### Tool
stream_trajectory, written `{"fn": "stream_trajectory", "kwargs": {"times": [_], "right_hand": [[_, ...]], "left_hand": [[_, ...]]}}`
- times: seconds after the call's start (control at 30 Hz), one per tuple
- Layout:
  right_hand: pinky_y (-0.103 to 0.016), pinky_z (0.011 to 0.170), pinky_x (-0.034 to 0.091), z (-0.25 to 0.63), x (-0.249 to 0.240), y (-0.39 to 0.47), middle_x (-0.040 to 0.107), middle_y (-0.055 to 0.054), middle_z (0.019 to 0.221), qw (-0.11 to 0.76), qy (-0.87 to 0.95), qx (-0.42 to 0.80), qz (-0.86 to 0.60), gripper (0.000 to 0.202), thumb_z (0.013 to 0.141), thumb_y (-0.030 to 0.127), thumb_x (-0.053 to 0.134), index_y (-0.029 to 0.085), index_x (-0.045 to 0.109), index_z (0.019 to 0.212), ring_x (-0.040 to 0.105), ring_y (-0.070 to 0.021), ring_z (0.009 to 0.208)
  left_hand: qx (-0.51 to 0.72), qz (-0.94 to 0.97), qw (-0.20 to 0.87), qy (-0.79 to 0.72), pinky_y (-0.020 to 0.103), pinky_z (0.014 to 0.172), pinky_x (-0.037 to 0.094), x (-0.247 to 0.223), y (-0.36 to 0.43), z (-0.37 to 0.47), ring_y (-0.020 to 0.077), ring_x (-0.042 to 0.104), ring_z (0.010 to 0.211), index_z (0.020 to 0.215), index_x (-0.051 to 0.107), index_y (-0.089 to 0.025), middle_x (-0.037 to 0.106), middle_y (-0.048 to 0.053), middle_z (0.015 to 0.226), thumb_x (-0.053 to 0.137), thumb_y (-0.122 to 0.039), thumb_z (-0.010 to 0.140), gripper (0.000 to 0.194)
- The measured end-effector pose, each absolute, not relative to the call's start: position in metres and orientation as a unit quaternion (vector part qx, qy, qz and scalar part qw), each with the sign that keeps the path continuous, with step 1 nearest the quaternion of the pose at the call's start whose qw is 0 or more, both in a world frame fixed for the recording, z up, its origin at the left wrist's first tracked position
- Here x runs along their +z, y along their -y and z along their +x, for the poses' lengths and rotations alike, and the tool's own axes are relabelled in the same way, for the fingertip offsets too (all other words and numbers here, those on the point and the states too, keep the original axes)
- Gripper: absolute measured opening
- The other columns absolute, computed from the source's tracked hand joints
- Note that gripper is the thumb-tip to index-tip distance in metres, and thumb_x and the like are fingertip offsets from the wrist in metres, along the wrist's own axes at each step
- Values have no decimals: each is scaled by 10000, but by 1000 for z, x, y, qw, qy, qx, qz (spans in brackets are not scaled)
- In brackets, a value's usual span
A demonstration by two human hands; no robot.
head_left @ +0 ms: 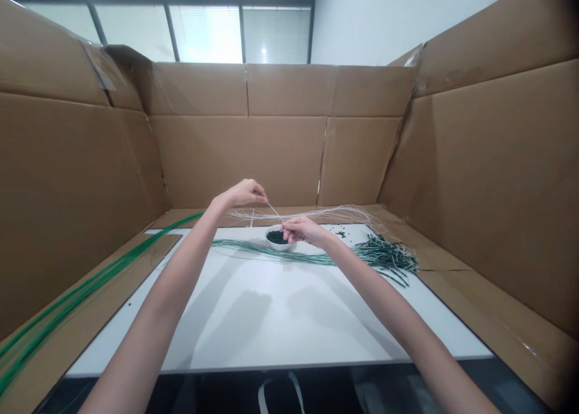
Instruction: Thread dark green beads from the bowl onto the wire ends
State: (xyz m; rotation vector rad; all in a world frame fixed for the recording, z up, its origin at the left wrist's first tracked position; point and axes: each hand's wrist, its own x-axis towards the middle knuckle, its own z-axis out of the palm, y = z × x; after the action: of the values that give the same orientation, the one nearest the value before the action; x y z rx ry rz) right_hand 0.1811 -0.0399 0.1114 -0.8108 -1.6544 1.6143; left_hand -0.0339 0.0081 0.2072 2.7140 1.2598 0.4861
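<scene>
My left hand is raised toward the back of the table, its fingers pinched on the upper end of a thin green wire. The wire slants down to my right hand, whose fingers are closed around its lower part. A dark beaded-looking stretch of the wire shows below the right fingers. Just under and left of my right hand stands a small white bowl of tiny dark green beads. Behind both hands lies a loose bundle of white wires.
Long green wires lie across the white table, ending at right in a cluster of dark beaded tips. More green strands run along the left. Loose beads are scattered behind. Cardboard walls enclose three sides.
</scene>
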Motion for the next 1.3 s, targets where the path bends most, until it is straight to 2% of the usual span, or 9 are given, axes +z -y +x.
{"fn": "stream_trajectory", "kwargs": {"times": [0.13,0.33,0.47,0.6,0.73,0.93,1.17,1.3], "right_hand": [[-187,473,453,182,111,45,649,-32,599,307,647,620,-321,272,701,370,626,101,637,744,576,-84,467],[-147,401,387,186,109,42,660,-32,618,287,665,611,-320,280,726,376,598,101,643,741,572,-69,441],[-177,478,442,191,110,41,680,-55,717,295,669,616,-294,274,724,349,606,97,654,821,597,-85,502],[-183,506,453,190,114,40,674,-58,701,309,670,613,-283,267,735,329,601,83,652,826,595,-84,518],[-185,491,449,184,114,38,671,-69,715,313,661,616,-291,272,762,329,578,80,641,851,589,-83,516],[-189,488,455,182,107,34,662,-62,677,319,647,620,-309,236,769,302,578,81,636,830,584,-82,498],[-197,530,466,191,103,32,649,-43,618,285,649,641,-294,282,735,354,612,79,638,791,589,-83,506],[-228,591,481,188,104,32,674,-69,704,265,665,630,-302,326,721,370,624,89,636,884,614,-106,576]], "left_hand": [[162,893,55,-415,192,634,391,206,-9,-45,126,568,714,809,690,-175,679,12,810,530,-404,706,298],[175,894,40,-410,197,644,390,200,-9,-50,127,573,722,805,690,-178,675,19,839,520,-409,710,302],[168,881,33,-442,201,602,385,197,-12,-56,123,562,675,808,682,-174,673,20,812,491,-396,717,307],[130,878,70,-455,194,620,391,194,-9,-59,131,573,711,864,672,-186,675,19,845,508,-397,701,313],[126,898,124,-403,186,633,391,185,4,-48,133,575,750,966,641,-202,671,9,872,563,-423,676,373],[162,906,118,-374,184,624,369,171,10,-34,116,547,696,785,675,-158,664,10,757,521,-362,730,262],[141,912,98,-373,177,571,339,173,1,-38,94,508,613,762,666,-145,644,8,708,504,-322,732,241],[140,908,96,-384,177,558,341,170,2,-36,98,509,602,763,656,-147,631,11,688,499,-326,727,240]]}}
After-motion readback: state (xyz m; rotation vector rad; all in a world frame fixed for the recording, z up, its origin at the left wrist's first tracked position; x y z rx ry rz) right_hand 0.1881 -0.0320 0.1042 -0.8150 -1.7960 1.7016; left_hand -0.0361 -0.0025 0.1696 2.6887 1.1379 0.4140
